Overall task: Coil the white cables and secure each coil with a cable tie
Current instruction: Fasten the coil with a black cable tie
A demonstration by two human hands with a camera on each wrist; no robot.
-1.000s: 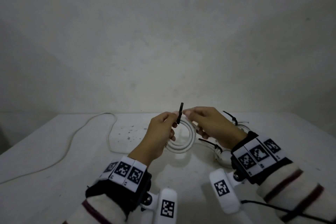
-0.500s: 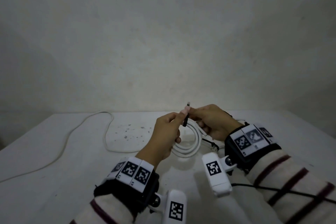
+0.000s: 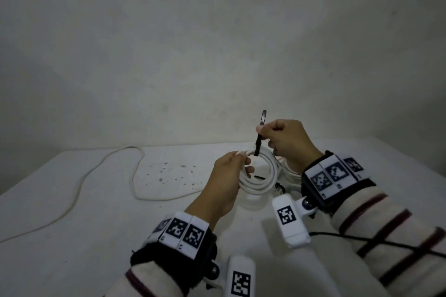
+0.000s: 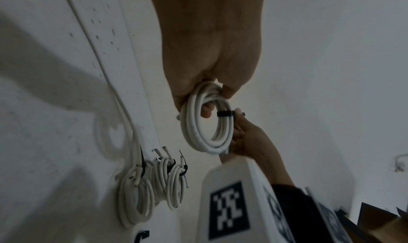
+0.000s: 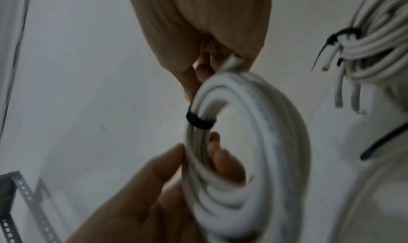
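My left hand (image 3: 226, 176) grips a white cable coil (image 3: 259, 182) held just above the table; its fingers curl round the coil's left side (image 4: 205, 110). A black cable tie (image 3: 259, 137) is looped round the top of the coil (image 4: 225, 113) (image 5: 199, 120). My right hand (image 3: 282, 137) pinches the tie's tail, which stands up above the coil. In the right wrist view the coil (image 5: 253, 142) fills the middle, with the left hand's fingers (image 5: 220, 152) through it.
Several tied white coils (image 4: 152, 182) (image 5: 375, 46) lie on the white table (image 3: 96, 236) behind my right wrist. A loose white cable (image 3: 135, 176) snakes across the table's left side. A short black piece (image 3: 260, 178) lies on the table inside the coil's ring. A pale wall stands behind.
My right hand has drawn the tie's tail upward, closing the loop snug on the coil. My left hand has slid from the tie down to the coil's left side.
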